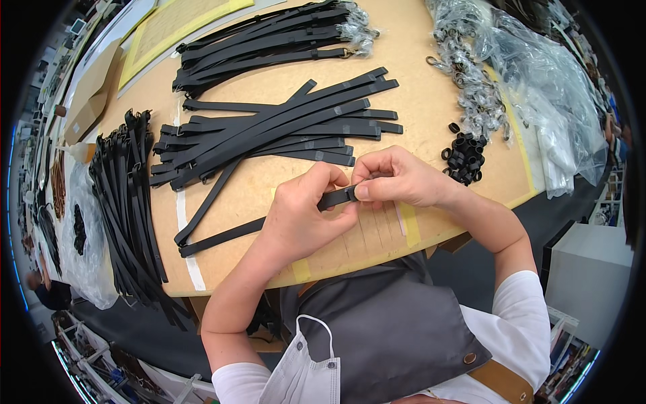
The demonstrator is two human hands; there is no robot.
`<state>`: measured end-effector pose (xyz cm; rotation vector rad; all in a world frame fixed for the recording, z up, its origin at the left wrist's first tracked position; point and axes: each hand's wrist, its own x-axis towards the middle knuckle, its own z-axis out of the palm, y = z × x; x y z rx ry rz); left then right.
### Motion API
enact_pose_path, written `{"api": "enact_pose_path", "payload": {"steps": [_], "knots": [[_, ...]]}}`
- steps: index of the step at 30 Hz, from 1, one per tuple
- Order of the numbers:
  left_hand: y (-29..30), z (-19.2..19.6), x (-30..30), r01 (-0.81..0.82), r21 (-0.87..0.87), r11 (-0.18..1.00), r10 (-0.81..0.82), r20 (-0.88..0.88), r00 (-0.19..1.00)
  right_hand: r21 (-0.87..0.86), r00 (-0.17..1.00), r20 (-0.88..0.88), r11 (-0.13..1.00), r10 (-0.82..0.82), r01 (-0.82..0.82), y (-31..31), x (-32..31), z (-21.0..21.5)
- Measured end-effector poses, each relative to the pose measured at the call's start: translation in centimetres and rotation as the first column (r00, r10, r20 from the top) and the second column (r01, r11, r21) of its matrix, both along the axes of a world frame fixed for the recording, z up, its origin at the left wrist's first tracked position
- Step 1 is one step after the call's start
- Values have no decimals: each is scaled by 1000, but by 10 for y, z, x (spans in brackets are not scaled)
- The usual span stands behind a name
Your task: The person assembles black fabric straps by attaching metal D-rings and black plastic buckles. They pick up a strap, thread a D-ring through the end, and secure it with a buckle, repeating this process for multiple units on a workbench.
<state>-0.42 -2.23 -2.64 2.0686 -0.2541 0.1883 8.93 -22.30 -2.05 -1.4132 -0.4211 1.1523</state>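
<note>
A long black strap (225, 237) runs from the table's left part up into my hands near the front edge. My left hand (299, 214) is closed on it close to its end, thumb below and forefinger above. At that end a small black keeper loop (350, 193) sits around the strap. My right hand (405, 179) pinches the loop and strap end between thumb and fingers; the tip itself is hidden. Beyond my hands lies a crossed pile of black straps (276, 131). Right of my right hand is a heap of small black loops (464, 157).
Bundled straps with wrapped metal clips (269, 50) lie at the far side. More straps (128, 202) hang over the left edge. At the right are plastic-wrapped metal hooks (471, 81) and clear plastic bags (548, 101). A brown cardboard piece (94, 97) lies far left.
</note>
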Motion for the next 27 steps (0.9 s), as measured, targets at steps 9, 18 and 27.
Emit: {"api": "enact_pose_path", "payload": {"steps": [9, 18, 27], "knots": [[0, -1, 1, 19, -9, 1000, -19, 5, 1000, -7, 1000, -23, 1000, 17, -17, -1, 0, 0], [2, 3, 0, 56, 19, 998, -54, -83, 995, -7, 999, -35, 999, 42, -42, -2, 2, -1], [0, -5, 1, 39, 4, 999, -39, 31, 999, -11, 998, -20, 999, 53, -53, -2, 2, -1]]}}
